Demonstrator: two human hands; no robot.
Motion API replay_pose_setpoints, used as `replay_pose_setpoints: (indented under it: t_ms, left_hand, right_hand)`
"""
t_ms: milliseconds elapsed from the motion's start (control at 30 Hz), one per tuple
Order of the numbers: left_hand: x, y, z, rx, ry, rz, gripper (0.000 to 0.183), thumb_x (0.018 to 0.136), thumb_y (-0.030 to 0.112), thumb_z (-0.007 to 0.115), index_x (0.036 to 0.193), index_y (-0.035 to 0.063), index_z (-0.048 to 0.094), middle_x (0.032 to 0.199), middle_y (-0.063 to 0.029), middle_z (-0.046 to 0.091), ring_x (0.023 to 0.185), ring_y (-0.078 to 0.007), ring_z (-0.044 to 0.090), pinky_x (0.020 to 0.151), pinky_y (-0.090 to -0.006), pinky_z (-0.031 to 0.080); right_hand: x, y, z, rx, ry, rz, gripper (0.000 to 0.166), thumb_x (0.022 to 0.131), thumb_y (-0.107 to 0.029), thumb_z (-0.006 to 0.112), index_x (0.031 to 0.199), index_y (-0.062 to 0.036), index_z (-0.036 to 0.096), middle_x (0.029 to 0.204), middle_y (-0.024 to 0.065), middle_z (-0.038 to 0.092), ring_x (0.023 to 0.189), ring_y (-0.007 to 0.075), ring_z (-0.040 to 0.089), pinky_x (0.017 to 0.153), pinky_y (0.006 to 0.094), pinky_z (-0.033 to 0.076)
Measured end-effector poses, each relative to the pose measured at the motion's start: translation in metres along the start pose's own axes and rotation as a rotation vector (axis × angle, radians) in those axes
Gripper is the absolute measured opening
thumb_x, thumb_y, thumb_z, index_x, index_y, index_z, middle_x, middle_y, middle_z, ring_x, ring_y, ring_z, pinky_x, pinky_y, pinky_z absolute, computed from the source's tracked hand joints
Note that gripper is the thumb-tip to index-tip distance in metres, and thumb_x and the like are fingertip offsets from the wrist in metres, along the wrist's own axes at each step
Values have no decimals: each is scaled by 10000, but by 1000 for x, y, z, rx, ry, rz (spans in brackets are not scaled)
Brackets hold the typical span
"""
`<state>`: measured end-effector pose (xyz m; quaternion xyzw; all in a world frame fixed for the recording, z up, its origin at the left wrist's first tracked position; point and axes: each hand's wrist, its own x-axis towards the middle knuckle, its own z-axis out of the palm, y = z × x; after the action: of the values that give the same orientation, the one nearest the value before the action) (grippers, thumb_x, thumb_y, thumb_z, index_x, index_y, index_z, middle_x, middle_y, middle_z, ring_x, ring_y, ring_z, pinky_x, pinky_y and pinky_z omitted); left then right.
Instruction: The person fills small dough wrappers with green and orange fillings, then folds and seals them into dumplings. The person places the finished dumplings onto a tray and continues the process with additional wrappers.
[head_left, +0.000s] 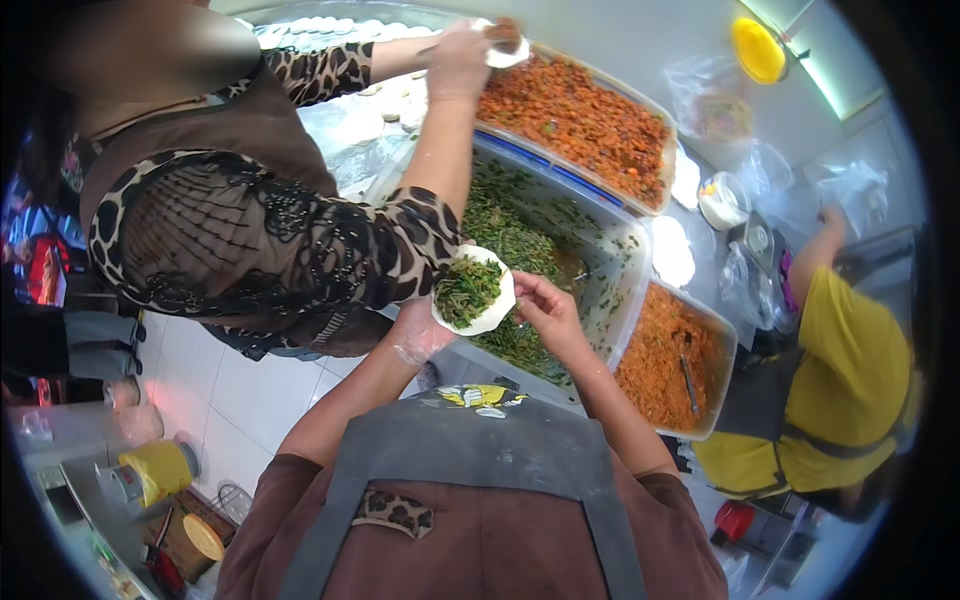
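Note:
A round white dough wrapper (491, 317) topped with chopped green filling (466, 291) rests on my left hand (426, 330), whose palm is dusted with flour. My right hand (549, 309) pinches the wrapper's right edge between thumb and fingers. Both hands are above a large plastic tub (634, 262) that holds more chopped greens (499, 232). Beyond it stands a tub of orange-red chopped filling (577, 112). To the right of the greens is a smaller tub of orange filling (664, 352) with a metal spoon (688, 382) lying in it.
A co-worker in patterned sleeves (300, 217) leans in from the left, holding a filled wrapper (507, 46) over the far tub. Pale dough pieces (390, 105) lie on the far table. Another person in yellow (847, 367) stands at the right, near plastic bags (851, 187) and a white tub (724, 201).

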<state>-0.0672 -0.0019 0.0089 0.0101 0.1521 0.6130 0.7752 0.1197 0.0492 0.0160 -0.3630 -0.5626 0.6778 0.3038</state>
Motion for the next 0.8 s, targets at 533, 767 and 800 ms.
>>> replay_pose_setpoints:
  t_ms: [533,767,800]
  left_hand:
    - [11,-36,21,321,141,-104,368,819,149,613,1153,57,489,1079,-68,585,980,-179,579,845,-358,494]
    - [12,-40,24,409,116,-163,347,820,119,598,1142,52,489,1059,-87,585,944,-200,596,795,-391,522]
    - [11,-41,27,402,127,-167,310,825,105,588,1117,47,502,1038,-88,589,927,-196,602,781,-380,528]
  right_hand:
    - [-31,-11,-22,135,245,-63,116,856,-74,546,943,-47,617,1056,46,606,758,64,561,603,183,455]
    - [-24,0,-45,426,131,161,133,842,-86,576,967,-45,599,792,-9,614,662,33,545,534,152,433]
    - [-23,4,-46,408,148,153,136,839,-86,579,968,-45,598,784,-9,612,658,34,547,538,154,437]
